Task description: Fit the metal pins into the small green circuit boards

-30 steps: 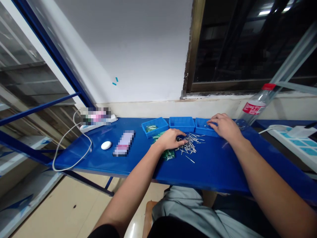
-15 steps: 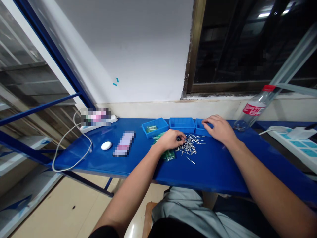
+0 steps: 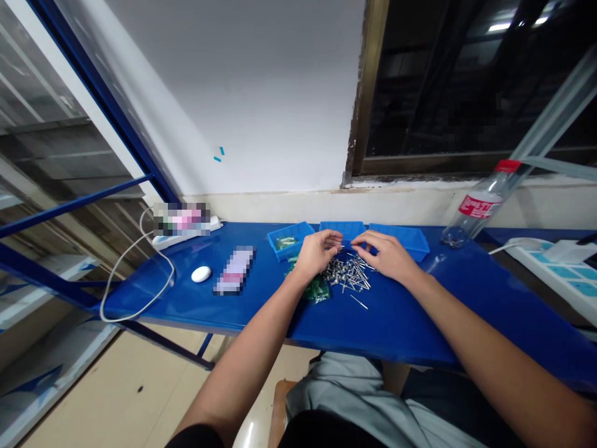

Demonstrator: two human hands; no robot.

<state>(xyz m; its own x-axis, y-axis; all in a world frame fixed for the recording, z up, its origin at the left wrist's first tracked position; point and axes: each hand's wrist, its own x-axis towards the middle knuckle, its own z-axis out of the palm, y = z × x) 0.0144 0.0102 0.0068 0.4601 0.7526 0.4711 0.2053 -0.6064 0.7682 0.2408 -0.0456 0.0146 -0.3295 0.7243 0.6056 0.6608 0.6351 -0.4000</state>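
A pile of silver blind rivets point(image 3: 354, 274) lies on the blue table point(image 3: 401, 323), with one loose rivet point(image 3: 359, 302) in front of it. Above the pile's left side, my left hand point(image 3: 318, 251) is closed, a rivet point(image 3: 341, 247) showing at its fingertips. My right hand point(image 3: 386, 253) faces it over the right side, thumb and fingers pinched; whatever is between them is too small to make out. Green plastic bags point(image 3: 318, 290) lie partly under my left wrist. Behind the hands stand a left blue bin point(image 3: 284, 252) holding small bagged pieces, a middle bin point(image 3: 341, 226) and a right bin point(image 3: 417, 244).
A clear bottle with a red cap point(image 3: 480, 202) stands at the back right, beside a power strip point(image 3: 566, 274). To the left lie a blurred phone-like object point(image 3: 233, 270), a white oval object point(image 3: 201, 274) and a looping white cable point(image 3: 170, 280). A wall point(image 3: 265, 124) rises behind.
My right hand has moved left from the right bin to meet my left hand. The left hand has lifted off the pile, bringing up a rivet.
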